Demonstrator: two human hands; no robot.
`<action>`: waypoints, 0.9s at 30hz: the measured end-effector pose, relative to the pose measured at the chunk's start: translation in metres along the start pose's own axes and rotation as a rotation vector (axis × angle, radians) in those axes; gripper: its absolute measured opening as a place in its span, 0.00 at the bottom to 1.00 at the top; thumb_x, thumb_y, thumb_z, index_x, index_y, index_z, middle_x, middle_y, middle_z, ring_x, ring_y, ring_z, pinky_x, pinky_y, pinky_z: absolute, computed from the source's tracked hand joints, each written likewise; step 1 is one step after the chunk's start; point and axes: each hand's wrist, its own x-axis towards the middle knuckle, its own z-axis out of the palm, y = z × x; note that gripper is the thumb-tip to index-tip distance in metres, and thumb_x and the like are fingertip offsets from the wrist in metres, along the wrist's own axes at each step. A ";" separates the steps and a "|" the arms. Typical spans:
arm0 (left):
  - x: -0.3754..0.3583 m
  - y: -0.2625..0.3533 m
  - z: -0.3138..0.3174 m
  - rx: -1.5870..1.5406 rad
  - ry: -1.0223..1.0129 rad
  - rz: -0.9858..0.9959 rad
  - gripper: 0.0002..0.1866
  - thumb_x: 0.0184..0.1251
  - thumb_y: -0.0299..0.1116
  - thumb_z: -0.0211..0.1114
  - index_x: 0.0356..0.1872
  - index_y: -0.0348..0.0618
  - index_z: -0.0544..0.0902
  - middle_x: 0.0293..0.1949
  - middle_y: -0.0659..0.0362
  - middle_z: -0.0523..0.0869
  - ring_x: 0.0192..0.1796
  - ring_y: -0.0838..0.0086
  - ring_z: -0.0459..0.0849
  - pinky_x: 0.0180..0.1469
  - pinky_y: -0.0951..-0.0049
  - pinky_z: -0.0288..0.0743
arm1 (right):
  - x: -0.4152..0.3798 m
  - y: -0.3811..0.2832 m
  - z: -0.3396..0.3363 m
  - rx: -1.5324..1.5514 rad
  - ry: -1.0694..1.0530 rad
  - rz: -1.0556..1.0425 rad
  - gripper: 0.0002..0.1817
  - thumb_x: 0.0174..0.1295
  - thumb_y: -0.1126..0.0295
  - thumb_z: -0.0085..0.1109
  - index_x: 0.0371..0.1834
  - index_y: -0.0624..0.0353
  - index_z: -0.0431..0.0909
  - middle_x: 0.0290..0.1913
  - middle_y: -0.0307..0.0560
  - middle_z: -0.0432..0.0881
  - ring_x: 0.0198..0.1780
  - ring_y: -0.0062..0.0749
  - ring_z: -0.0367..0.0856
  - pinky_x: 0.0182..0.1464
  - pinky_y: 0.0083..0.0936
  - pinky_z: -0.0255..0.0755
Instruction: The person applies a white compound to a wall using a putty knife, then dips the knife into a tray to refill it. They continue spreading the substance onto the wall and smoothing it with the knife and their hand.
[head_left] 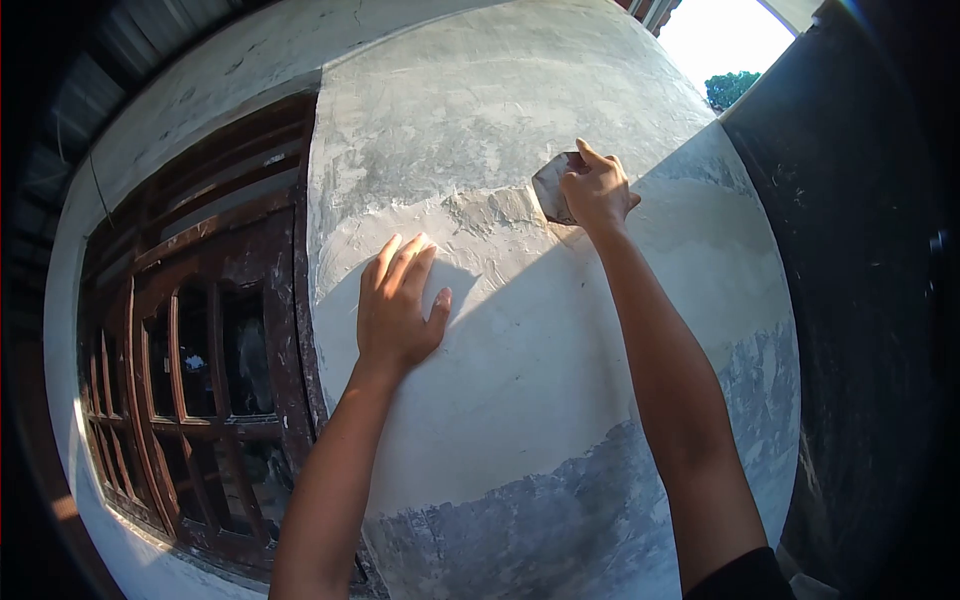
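My right hand (600, 190) is closed on a flat, dark-edged scraper (552, 190), its face against the plastered wall (520, 370) in the upper middle. Just left of the scraper runs a rough strip of plaster. Lower and to the left, my left hand (402, 305) lies on the wall with its fingers spread and nothing in it. Smooth pale plaster surrounds both hands, with darker grey patches above and below. A diagonal edge of sunlight and shadow crosses the wall between them.
A dark brown wooden window frame (215, 425) with glass panes stands at the left, beside the wall's plastered part. A dark surface (850, 250) rises along the right side. Corrugated roofing (90, 90) shows at the top left, and a tree (731, 89) at the top right.
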 end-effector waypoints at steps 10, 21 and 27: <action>0.000 -0.002 0.002 0.019 0.002 0.009 0.27 0.59 0.39 0.58 0.59 0.37 0.76 0.63 0.51 0.75 0.69 0.54 0.66 0.69 0.55 0.58 | 0.016 0.011 -0.009 0.104 -0.024 0.251 0.32 0.52 0.69 0.53 0.66 0.53 0.72 0.60 0.55 0.72 0.60 0.44 0.76 0.63 0.35 0.69; 0.000 0.000 0.001 0.016 -0.008 0.001 0.27 0.58 0.39 0.60 0.58 0.37 0.76 0.63 0.52 0.75 0.70 0.55 0.65 0.69 0.56 0.57 | -0.035 0.021 -0.011 0.026 0.381 -0.553 0.21 0.58 0.82 0.54 0.56 0.60 0.73 0.48 0.50 0.79 0.44 0.47 0.83 0.43 0.39 0.79; -0.001 -0.002 0.002 -0.012 0.032 0.012 0.27 0.56 0.39 0.60 0.57 0.35 0.77 0.62 0.50 0.76 0.69 0.55 0.66 0.69 0.57 0.58 | -0.062 0.020 0.018 -0.269 0.047 -0.582 0.27 0.59 0.81 0.48 0.65 0.75 0.64 0.67 0.62 0.69 0.71 0.47 0.63 0.74 0.37 0.54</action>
